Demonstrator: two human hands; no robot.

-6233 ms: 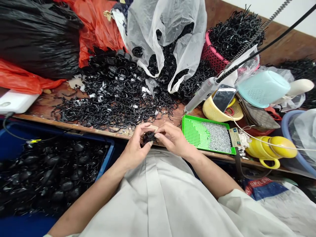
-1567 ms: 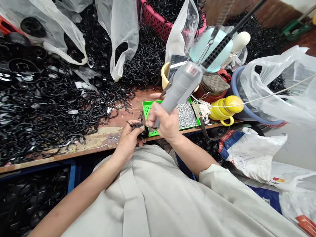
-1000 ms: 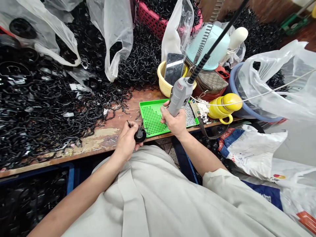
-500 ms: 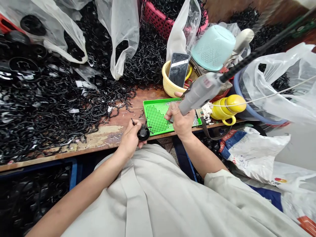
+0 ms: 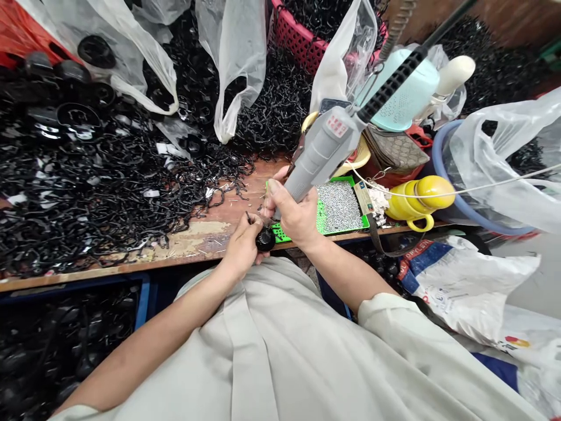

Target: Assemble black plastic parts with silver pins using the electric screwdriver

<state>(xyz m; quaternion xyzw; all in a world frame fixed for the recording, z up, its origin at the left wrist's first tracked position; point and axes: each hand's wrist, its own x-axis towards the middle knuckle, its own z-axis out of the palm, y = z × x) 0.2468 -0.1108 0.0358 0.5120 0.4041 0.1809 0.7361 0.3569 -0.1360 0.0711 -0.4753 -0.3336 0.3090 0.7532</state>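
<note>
The wooden bench carries a green tray at its front edge, silvery bits filling the tray's right end. A grey corded tool slants above, the right hand wrapped round it. The left hand pinches a round black part by the tray's front left corner (whether tool meets part, I cannot tell).

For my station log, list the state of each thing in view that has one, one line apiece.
left hand: closed on the black round part
right hand: closed around the grey tool
black round part: held, partly covered by fingers
grey tool: slanted, cable end up; contact with the part unclear
green tray: partly covered with small metallic pieces
pink basket: holding black pieces
blue bin: holding black parts
</note>
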